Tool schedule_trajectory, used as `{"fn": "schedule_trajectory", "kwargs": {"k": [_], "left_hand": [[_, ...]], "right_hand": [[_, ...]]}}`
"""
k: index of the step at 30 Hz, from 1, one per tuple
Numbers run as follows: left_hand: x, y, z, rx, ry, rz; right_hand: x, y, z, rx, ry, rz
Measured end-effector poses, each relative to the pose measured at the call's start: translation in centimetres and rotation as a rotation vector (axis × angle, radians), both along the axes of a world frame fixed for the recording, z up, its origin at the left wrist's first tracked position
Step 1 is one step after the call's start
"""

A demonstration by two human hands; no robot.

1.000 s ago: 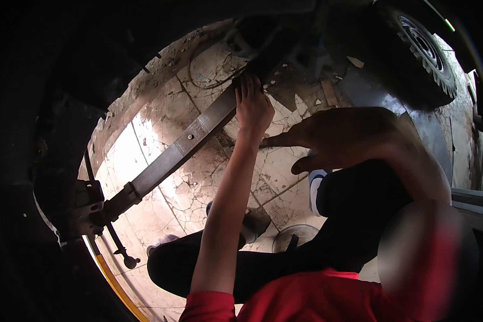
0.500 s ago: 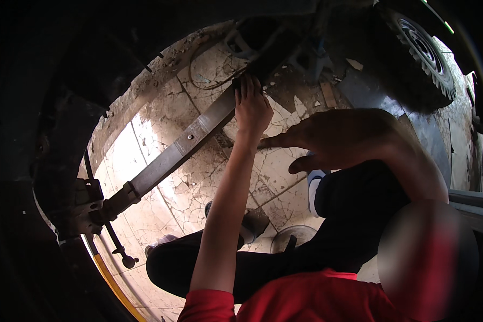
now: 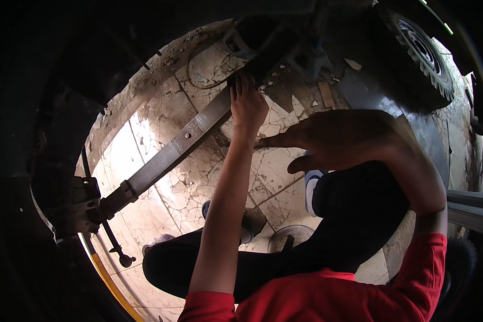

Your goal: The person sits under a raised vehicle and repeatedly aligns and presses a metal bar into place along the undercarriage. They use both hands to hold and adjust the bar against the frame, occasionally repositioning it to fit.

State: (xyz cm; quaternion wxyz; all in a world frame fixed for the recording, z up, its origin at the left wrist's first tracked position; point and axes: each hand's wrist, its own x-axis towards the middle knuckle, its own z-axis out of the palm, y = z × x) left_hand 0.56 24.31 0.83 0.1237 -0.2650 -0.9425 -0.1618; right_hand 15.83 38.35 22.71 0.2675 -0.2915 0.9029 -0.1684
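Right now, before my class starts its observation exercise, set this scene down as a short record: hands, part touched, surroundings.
Left hand: fingers over the metal bar, near where it runs into shadow
Right hand: raised beside the left forearm, back facing the camera; whether it holds anything is unclear
Metal bar: grey, running from lower left to upper right
Wheel: upper right
Floor: cracked, pale tiles
Clothing: red top, black trousers
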Motion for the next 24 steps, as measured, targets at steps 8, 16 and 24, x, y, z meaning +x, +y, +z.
{"fn": "schedule_trajectory", "kwargs": {"k": [8,16,24], "left_hand": [[2.5,1.0,-0.7,0.021,0.013,-0.005],[1.8,1.1,-0.5,0.036,0.001,0.058],[0.6,0.3,-0.2,0.073,-0.022,0.023]], "right_hand": [[-0.6,-0.3,0.9,0.057,-0.071,-0.027],[0.0,-0.7,0.0,-0.017,-0.067,-0.078],[-0.2,-0.9,1.3,0.093,-0.214,-0.157]]}}
